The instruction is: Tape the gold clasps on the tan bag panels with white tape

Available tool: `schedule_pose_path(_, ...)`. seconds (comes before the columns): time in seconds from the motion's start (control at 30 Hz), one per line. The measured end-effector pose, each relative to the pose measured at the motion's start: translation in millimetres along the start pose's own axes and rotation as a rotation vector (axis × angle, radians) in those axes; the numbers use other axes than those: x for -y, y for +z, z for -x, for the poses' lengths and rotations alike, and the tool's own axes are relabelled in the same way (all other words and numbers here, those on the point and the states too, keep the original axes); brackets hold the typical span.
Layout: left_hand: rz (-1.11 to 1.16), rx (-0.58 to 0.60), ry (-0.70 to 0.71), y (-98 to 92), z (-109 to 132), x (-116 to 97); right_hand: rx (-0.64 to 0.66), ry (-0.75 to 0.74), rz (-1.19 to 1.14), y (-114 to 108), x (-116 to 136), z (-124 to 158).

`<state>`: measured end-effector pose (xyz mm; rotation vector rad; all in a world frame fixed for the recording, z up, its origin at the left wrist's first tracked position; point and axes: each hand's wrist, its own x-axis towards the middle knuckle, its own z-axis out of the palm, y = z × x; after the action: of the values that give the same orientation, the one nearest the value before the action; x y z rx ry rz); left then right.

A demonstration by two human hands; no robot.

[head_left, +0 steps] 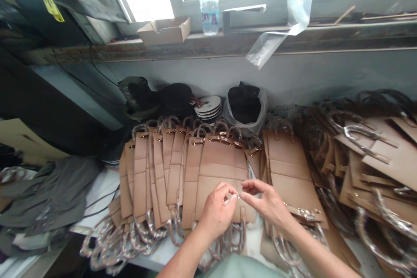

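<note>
Both hands are held over a tan bag panel (224, 160) that lies on a row of similar panels with plastic-wrapped handles. My left hand (217, 209) is closed in a pinch, and a tiny pale bit shows at its fingertips, too small to name. Just to the right, my right hand (265, 202) has its fingers stretched toward those fingertips, thumb and forefinger apart. Whether it touches the pale bit is hard to see. Small metal fittings line the top edge of the panel, below its wrapped handle (221, 127).
More tan panels (289, 160) and a heap of bag pieces (384, 173) lie to the right. Behind stand stacked white reels (208, 108) and a plastic-lined container (246, 108). Dark cloth (48, 200) is at left. A bottle (209, 15) and cardboard box (164, 30) sit on the sill.
</note>
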<state>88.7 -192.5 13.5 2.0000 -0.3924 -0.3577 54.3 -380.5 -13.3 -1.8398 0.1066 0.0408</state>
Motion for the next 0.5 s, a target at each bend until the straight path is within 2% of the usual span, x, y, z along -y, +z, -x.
schedule_pose_path(0.2, -0.144, 0.031, 0.053, -22.9, -7, 1, 0.194, -0.136, 0.149, 5, 19, -30)
schedule_pose_path(0.3, -0.141, 0.039, 0.014, -31.2, -20, 7, 0.234, -0.218, 0.197, 9, 21, -48)
schedule_pose_path(0.37, -0.010, 0.031, -0.075, -32.9, -33, 16, 0.213, -0.313, 0.221, 14, 18, -60)
schedule_pose_path(0.5, 0.390, 0.009, -0.366, -28.1, -63, 44, 0.128, -0.438, 0.222, 21, 11, -87)
